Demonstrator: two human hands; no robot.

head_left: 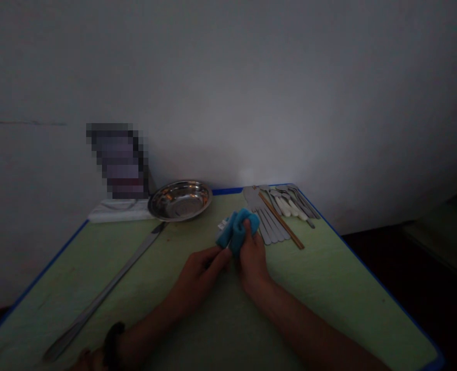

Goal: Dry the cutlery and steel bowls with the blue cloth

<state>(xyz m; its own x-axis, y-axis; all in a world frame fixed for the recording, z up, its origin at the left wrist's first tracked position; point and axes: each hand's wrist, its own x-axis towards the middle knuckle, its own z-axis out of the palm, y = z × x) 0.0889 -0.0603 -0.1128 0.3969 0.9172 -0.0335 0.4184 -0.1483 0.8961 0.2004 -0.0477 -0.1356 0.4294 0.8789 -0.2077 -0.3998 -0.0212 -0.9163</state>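
Observation:
A blue cloth (pixel 238 232), bunched and folded over with a white label at its left side, is held above the middle of the table. My right hand (pixel 254 260) is closed round the cloth, thumb pressed on its front. Fingers pinched together, my left hand (pixel 205 270) meets the cloth's lower left edge; whatever sits between its fingers is hidden. Just beyond my right hand lie several flat-handled metal utensils (pixel 277 232) in a row. Brown chopsticks (pixel 282 221) rest slantwise beside them, and white-handled utensils (pixel 290 206) lie further right.
A shiny metal basin (pixel 180 202) stands at the back of the green table (pixel 329 309), near the wall. One long metal tool (pixel 104 293) lies diagonally at left. A blurred-out upright object (pixel 120 165) stands behind a white folded item (pixel 116 211). More metal cutlery (pixel 306 203) lies at the right edge.

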